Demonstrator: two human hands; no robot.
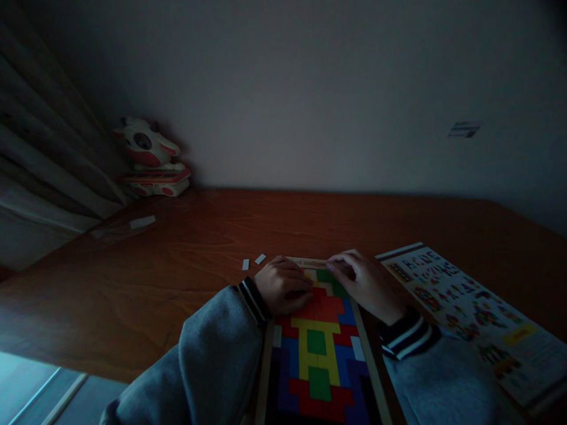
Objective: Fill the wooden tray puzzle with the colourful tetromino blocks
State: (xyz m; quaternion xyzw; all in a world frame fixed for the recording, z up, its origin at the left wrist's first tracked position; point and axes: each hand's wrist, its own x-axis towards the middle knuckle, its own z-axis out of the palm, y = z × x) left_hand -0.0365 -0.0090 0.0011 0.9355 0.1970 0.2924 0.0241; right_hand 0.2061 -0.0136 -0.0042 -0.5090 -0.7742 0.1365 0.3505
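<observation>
A shallow wooden-framed puzzle board (370, 360) lies on the table in front of me, filled with flat colored block pieces in red, yellow, green, blue, purple, black and white. My left hand (283, 286) rests over its upper left part, fingers curled toward the thumb; whatever lies under the fingertips is hidden. At the upper right corner is my right hand (365, 286), thumb and forefinger close together by the frame's far edge and a green piece (325, 275). I cannot make out what is between them. Two small white pieces (245, 264) lie on the table beyond my left hand.
To the right lies a printed sheet (443, 277) with colorful block pictures, partly under my right sleeve. A white and red cow-shaped toy (150, 156) stands at the back left of the wooden table (199, 236), near a curtain (39, 147). A wall closes off the back.
</observation>
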